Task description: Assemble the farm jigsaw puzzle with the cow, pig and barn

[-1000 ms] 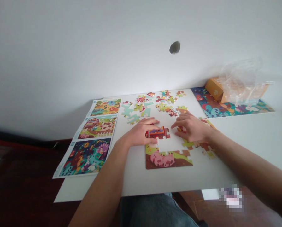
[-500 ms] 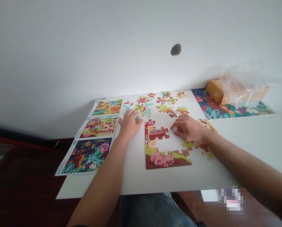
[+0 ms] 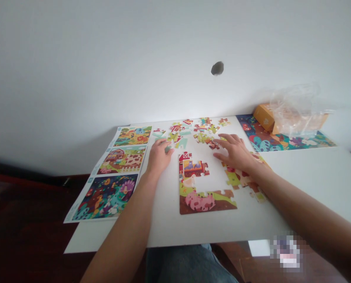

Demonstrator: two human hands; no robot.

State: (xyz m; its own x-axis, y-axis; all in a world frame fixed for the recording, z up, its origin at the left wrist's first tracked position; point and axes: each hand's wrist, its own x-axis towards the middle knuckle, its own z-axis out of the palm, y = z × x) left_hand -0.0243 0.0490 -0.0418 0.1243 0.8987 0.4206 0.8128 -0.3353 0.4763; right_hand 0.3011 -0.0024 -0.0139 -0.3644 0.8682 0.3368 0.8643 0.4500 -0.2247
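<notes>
Well inside table (image 3: 308,177) edges, right hand (image 3: 237,152) flat

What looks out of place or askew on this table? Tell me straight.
The long paper sheet of three colourful pictures lies askew, its near-left corner hanging over the edge of the white table. A dark smudge marks the white wall. The loose jigsaw pieces are scattered, but nothing looks damaged.

1. The left hand (image 3: 159,156) lies palm down, forearm stretched forward, fingers (image 3: 163,142) curled inward.
2. The right hand (image 3: 237,152) lies palm down, fingers spread, pointing left, forearm angling in from the right.
3. Both forearms are bare.
</notes>
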